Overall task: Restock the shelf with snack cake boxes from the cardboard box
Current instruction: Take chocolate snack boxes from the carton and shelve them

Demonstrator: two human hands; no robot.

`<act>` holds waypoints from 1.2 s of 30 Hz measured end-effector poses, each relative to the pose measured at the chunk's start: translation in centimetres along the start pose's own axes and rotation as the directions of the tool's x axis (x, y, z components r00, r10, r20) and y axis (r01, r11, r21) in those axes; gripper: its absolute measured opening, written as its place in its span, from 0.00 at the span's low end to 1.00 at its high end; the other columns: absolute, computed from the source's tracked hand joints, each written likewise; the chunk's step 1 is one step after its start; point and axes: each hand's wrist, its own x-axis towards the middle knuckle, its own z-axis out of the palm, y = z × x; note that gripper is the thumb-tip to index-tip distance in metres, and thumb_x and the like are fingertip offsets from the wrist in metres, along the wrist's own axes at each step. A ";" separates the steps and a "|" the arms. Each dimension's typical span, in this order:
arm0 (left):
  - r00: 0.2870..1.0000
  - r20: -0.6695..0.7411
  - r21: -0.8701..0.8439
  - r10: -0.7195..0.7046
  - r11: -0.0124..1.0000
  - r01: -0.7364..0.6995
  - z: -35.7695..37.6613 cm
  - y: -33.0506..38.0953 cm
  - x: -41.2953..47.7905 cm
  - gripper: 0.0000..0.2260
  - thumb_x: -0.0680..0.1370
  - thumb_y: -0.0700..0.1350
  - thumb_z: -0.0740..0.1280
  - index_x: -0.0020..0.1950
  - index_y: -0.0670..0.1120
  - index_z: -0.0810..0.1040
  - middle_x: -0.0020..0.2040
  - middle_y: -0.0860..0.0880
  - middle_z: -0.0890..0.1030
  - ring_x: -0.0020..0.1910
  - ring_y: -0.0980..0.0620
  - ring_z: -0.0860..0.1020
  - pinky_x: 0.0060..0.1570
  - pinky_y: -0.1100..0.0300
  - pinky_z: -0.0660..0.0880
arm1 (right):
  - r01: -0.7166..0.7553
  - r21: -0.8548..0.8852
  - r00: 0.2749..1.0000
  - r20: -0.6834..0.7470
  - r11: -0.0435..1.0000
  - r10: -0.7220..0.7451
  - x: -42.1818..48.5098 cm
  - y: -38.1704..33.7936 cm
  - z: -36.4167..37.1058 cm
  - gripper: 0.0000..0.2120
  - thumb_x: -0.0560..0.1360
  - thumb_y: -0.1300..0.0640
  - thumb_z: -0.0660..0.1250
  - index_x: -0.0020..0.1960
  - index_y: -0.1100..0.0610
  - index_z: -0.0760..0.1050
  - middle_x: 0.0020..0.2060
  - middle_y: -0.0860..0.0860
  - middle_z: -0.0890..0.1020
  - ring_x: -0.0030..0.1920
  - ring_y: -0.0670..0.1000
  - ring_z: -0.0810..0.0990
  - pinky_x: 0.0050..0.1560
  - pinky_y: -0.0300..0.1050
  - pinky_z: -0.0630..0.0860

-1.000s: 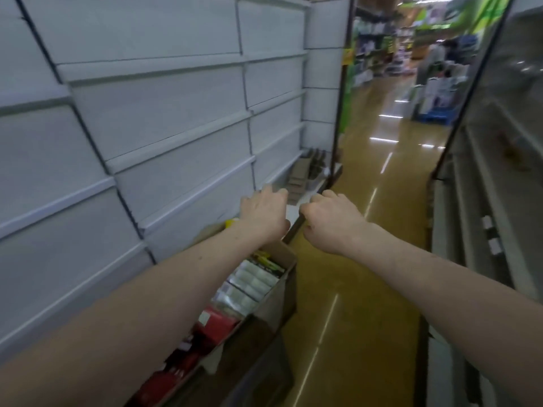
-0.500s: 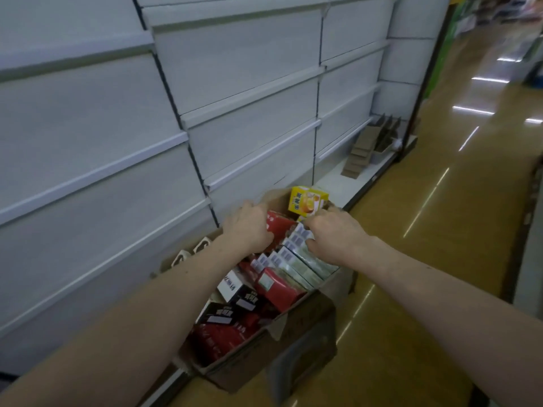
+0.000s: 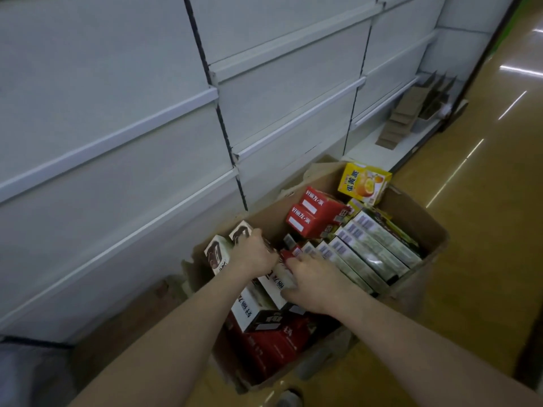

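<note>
Both hands are down inside the cardboard box, and the whole pick is decided right between them. The left hand is seen with fingers curled downward among the packs at the shelf side of the carton; a grip appears to be formed, though which pack is caught cannot be told, since the fingertips are buried. The right hand is laid flatter, fingers spread and only lightly bent, pressed onto the end of a white snack cake box that lies directly between the two hands. That box is touched by the right hand and sits just beside the left, its long axis running from the wrists away toward the far end of the carton — so it is judged that a two-handed lift is being set up, one hand on each long side. Moving outward, two white packs with a dark cake picture are stood upright against the wall nearest the shelf, red boxes are stacked beyond the hands, a row of pale green boxes is filed on edge along the aisle side, and a yellow box is perched at the far corner. The shelf lies to the left of the hands and above them — bare white boards — so the lifted box would need to be carried up and leftward.
</note>
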 end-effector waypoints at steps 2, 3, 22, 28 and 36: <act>0.996 0.038 -0.136 -0.074 0.988 0.079 0.4 -0.6 1.0 0.33 0.71 0.50 0.69 0.73 0.44 0.60 0.64 0.39 0.73 0.62 0.40 0.73 0.60 0.47 0.74 | -0.003 0.022 0.998 0.056 1.000 0.002 1.0 -0.5 1.0 0.30 0.74 0.43 0.65 0.71 0.55 0.63 0.64 0.57 0.71 0.64 0.60 0.70 0.64 0.57 0.68; 0.993 0.049 -0.187 -0.111 0.975 0.119 0.6 -0.8 1.5 0.37 0.69 0.52 0.69 0.74 0.45 0.57 0.64 0.39 0.72 0.62 0.41 0.73 0.60 0.47 0.75 | -0.006 0.042 0.998 0.069 0.999 0.003 1.4 -0.6 1.5 0.33 0.74 0.43 0.66 0.73 0.54 0.59 0.65 0.57 0.70 0.65 0.60 0.70 0.63 0.56 0.70; 0.875 0.326 -0.790 -0.357 0.406 0.460 3.4 -1.0 6.3 0.32 0.74 0.61 0.69 0.70 0.43 0.71 0.60 0.44 0.79 0.56 0.44 0.78 0.59 0.48 0.75 | -0.206 0.490 0.952 -0.099 0.847 0.288 2.9 3.1 1.3 0.19 0.78 0.47 0.61 0.64 0.55 0.65 0.56 0.53 0.75 0.53 0.54 0.76 0.50 0.49 0.77; 0.878 0.362 -0.820 -0.313 0.341 0.460 2.2 1.2 5.8 0.28 0.72 0.60 0.71 0.63 0.41 0.76 0.50 0.42 0.82 0.48 0.44 0.80 0.55 0.49 0.77 | -0.218 0.604 0.910 -0.158 0.766 0.383 0.7 4.7 -4.2 0.21 0.79 0.48 0.61 0.67 0.60 0.69 0.61 0.56 0.76 0.58 0.55 0.76 0.57 0.51 0.75; 0.833 0.545 -0.835 0.099 0.152 0.529 0.8 10.4 3.9 0.28 0.79 0.63 0.59 0.64 0.39 0.77 0.56 0.36 0.82 0.54 0.40 0.80 0.47 0.45 0.76 | -0.159 0.820 0.809 -0.211 0.550 0.548 -4.7 8.7 -9.8 0.21 0.79 0.45 0.60 0.69 0.53 0.69 0.52 0.51 0.81 0.51 0.49 0.81 0.52 0.49 0.79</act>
